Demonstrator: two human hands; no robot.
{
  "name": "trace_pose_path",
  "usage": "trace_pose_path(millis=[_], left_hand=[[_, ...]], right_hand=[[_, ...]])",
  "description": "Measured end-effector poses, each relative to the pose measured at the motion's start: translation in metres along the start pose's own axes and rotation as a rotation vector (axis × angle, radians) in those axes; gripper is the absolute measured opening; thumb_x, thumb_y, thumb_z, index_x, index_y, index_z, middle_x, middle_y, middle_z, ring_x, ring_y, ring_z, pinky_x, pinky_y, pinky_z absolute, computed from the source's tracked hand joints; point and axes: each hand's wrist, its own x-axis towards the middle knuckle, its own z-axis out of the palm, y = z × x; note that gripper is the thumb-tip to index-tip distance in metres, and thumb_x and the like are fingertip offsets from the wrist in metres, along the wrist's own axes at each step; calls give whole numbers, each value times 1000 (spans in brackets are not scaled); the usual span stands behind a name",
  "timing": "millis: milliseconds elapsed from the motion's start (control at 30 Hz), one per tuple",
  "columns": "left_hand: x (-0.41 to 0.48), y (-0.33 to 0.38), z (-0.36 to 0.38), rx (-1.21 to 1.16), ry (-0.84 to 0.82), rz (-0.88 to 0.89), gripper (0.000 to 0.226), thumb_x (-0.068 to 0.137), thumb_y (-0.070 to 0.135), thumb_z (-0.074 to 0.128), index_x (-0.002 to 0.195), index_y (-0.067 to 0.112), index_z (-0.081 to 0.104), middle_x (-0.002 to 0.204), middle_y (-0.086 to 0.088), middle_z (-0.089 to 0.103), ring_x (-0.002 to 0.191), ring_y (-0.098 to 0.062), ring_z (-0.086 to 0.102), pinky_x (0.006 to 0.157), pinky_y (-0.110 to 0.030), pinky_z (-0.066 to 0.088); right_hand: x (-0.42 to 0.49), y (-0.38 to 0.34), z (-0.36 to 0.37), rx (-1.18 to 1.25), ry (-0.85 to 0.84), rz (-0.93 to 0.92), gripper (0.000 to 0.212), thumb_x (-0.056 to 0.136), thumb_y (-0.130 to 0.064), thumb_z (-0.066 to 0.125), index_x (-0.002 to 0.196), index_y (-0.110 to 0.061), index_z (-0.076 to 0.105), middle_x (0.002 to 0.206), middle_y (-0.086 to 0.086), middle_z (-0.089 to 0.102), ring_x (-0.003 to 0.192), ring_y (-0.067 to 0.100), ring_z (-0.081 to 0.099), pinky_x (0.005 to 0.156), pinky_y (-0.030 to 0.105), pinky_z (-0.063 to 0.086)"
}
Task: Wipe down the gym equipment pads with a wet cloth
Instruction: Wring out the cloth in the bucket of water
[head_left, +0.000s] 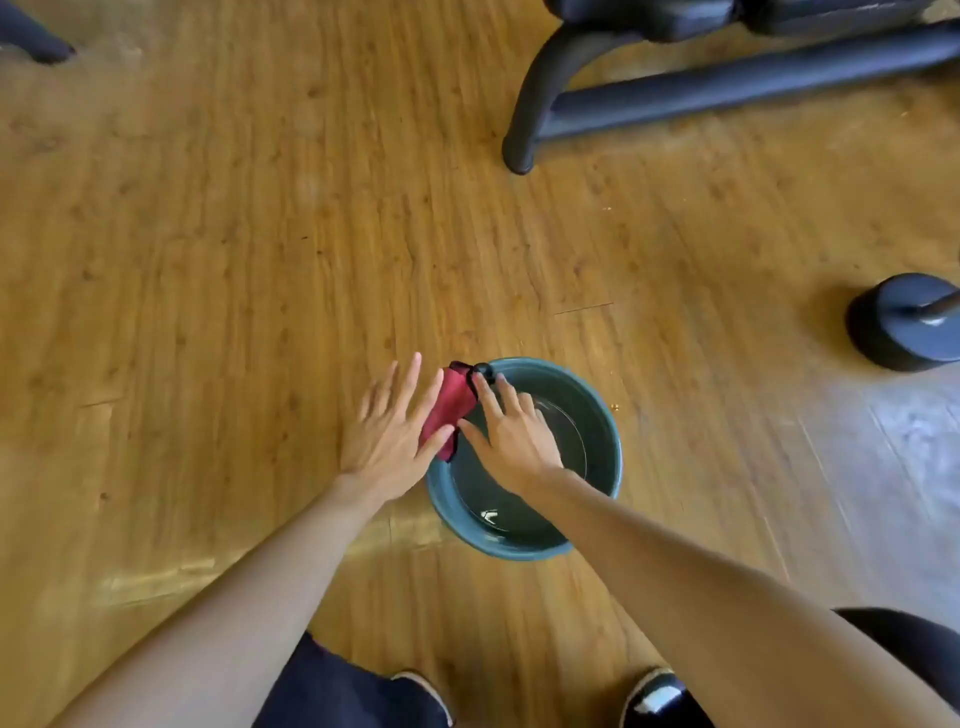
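Plainly, on the wooden floor (260, 234) the bench (727, 88), cut off at one o'clock, awaits wiping. The bucket (616, 441), just below centre, holds water for wetting. The left hand (387, 436) and right hand (511, 436) reach with straight fingers, gripping nothing. The red cloth (452, 402) drapes the rim at ten o'clock, partly covered by them.

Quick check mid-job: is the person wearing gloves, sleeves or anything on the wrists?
No. The left hand and right hand are bare: no gloves, no ring that shows. The left forearm and right forearm are uncovered up to the frame edge, with no sleeve, watch or band. Below are dark legwear and dark shoes with pale trim.
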Motion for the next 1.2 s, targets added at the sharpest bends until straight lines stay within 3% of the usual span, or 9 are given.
trace_pose_path(millis=[100, 200, 367, 500, 700, 833, 900, 1033, 1200], left_hand=[[14, -8, 22, 136, 66, 96, 80, 102, 70, -1, 166, 22, -2, 173, -5, -13, 160, -31, -3, 127, -53, 15], [21, -12, 34, 192, 137, 138, 85, 101, 71, -2, 165, 17, -2, 172, -7, -14, 159, -30, -7, 128, -53, 12], [21, -17, 37, 185, 146, 168, 91, 100, 73, 2, 165, 10, 3, 173, -11, -6, 160, -30, -4, 128, -53, 11], [18, -17, 29, 180, 168, 249, 96, 99, 76, 9, 164, 5, 6, 173, -10, -4, 160, -29, -5, 128, -52, 11], [26, 23, 31, 205, 147, 425, 108, 90, 72, 43, 163, 1, 6, 171, -17, -6, 159, -28, -9, 129, -48, 7], [39, 66, 51, 318, 6, 398, 100, 96, 56, 49, 163, 3, -1, 170, -22, -9, 158, -35, -9, 129, -49, -5], [43, 83, 64, 353, -110, 339, 95, 99, 55, 45, 163, 3, -3, 171, -21, -4, 158, -37, -4, 129, -51, -1], [46, 91, 90, 310, -280, 126, 98, 99, 59, 44, 163, 5, -7, 170, -22, 1, 157, -39, 6, 127, -53, 11], [53, 85, 96, -195, -457, -6, 87, 101, 41, 49, 165, 17, -6, 170, -16, 10, 153, -39, 22, 121, -52, 27]], right_hand=[[13, -1, 35, -22, 153, -64, 69, 105, -47, 48, 164, -30, 16, 159, 31, 24, 142, 46, 34, 115, 54, 37], [20, -8, 57, 133, 302, -32, 61, 105, -42, 50, 161, -28, 27, 138, 19, 44, 115, 37, 49, 99, 50, 47], [29, -27, 62, 520, 343, -37, 34, 108, -32, 46, 141, -24, 45, 116, 1, 47, 95, 21, 59, 82, 40, 55], [25, -23, 50, 399, 422, -128, 21, 106, -16, 48, 121, -7, 59, 103, 9, 52, 76, 28, 60, 66, 41, 54], [0, 26, 20, 230, 416, -89, 23, 103, -12, 51, 123, -9, 63, 103, 8, 54, 79, 29, 63, 70, 41, 55], [1, 61, 11, 188, 155, 150, 21, 99, -8, 53, 114, -12, 66, 107, 8, 63, 94, 29, 64, 79, 37, 50], [8, 68, 15, 181, -12, 217, 23, 95, -2, 51, 108, -11, 68, 106, 10, 70, 101, 31, 64, 82, 35, 48], [21, 66, 30, 149, -62, 279, 32, 96, -2, 47, 119, -12, 66, 113, 11, 70, 107, 32, 63, 86, 33, 47], [25, 68, 53, -90, -220, 274, 19, 96, -14, 57, 108, -17, 72, 106, 9, 71, 95, 32, 68, 77, 34, 52]])
